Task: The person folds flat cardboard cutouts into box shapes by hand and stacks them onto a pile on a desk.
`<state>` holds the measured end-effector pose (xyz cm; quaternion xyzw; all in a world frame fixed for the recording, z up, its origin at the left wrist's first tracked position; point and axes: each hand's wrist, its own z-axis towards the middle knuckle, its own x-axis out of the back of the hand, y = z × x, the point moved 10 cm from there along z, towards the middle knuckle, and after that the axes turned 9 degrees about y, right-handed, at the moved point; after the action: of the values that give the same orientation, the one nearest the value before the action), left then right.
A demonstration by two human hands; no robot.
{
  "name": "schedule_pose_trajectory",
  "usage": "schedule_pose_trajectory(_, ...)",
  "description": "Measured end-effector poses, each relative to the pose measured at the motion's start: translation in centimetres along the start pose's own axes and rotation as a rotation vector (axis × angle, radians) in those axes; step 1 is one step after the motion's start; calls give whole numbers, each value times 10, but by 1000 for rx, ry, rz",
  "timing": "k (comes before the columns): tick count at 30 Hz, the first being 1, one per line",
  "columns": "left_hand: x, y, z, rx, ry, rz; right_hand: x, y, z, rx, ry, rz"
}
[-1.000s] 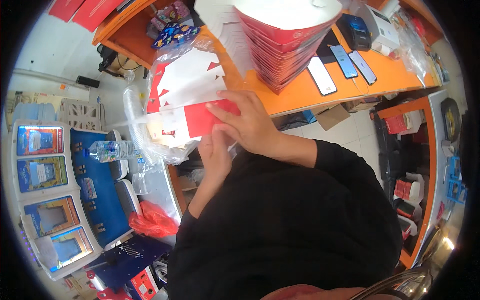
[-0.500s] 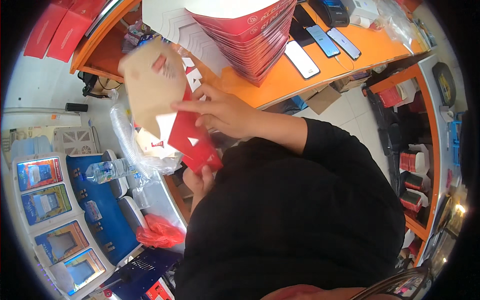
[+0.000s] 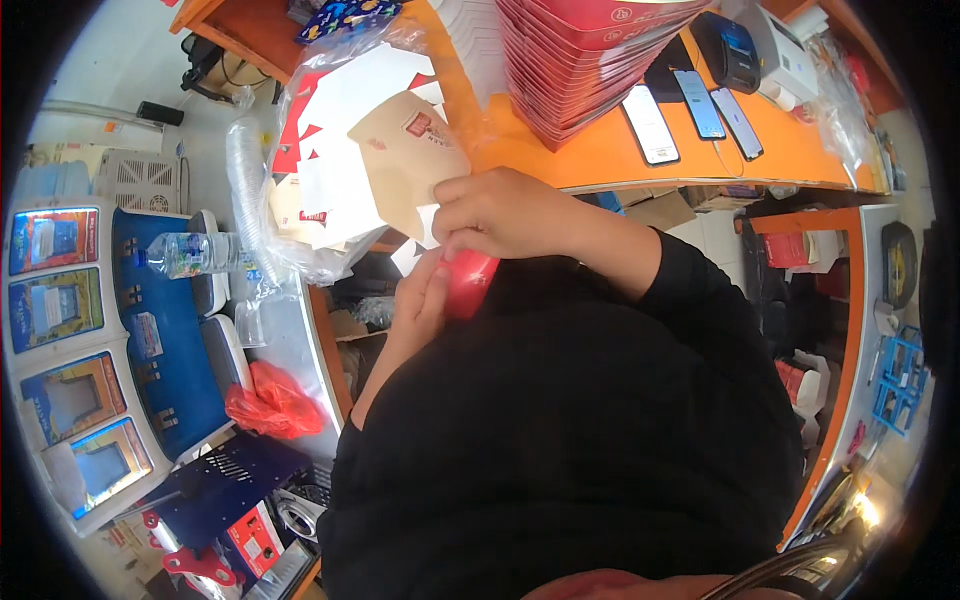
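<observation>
Both hands meet in front of my body on a glossy red cardboard piece [image 3: 472, 285], which is bent and has white tabs. My left hand [image 3: 420, 305] holds its left edge, thumb uppermost. My right hand [image 3: 505, 213] is closed at the upper edge, fingers curled in a pinch. Just beyond my right fingers is a brown cardboard piece [image 3: 395, 155] with a red printed mark; whether it joins the red piece cannot be told. Behind it, a clear plastic bag [image 3: 345, 262] holds several flat white and red cardboard pieces [image 3: 365, 85].
A tall stack of red cartons [image 3: 590, 70] stands on the orange counter [image 3: 600, 160], beside three phones [image 3: 652, 125]. Nested clear cups [image 3: 250, 190], a water bottle [image 3: 195, 255] and a red plastic bag [image 3: 275, 400] are to the left. Shelves [image 3: 835, 330] stand at right.
My right hand has come closer to my left, and the red piece has turned and bent between them. The brown piece has shifted right and lower. My view has swung left-to-right slightly.
</observation>
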<state>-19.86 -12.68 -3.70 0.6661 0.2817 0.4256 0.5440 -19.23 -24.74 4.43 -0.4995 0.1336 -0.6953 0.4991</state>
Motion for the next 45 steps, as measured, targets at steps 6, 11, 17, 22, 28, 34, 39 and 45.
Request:
schedule_pose_trajectory(6, -3, -11, 2, -19, -60, -111, -7, -3, 9, -39, -171, 112)
schedule_pose_trajectory(11, 3, -23, 1, 59, 0, -180, 2, 1, 3, -95, 96, 86)
schedule_pose_trajectory(17, 2, -31, 1, 52, -95, -107, -1, -4, 0, -57, -1, 148)
schedule_pose_trajectory(22, 22, 55, 11, -361, 170, 173, 42, 27, -31, -360, 660, 171)
schedule_pose_trajectory(28, 13, 103, 29, -668, 181, 634, 3, 47, -19, -645, 447, 677)
schedule_pose_trajectory(34, 30, 93, 54, -483, 225, 525, 13, 64, -2, -722, 359, 957)
schedule_pose_trajectory(39, 84, 20, 75, -9, 274, -726, 49, 44, 4, -367, 168, 628)
schedule_pose_trajectory(45, 130, 32, 86, -75, 88, -1256, 73, 38, 21, 12, 261, 508)
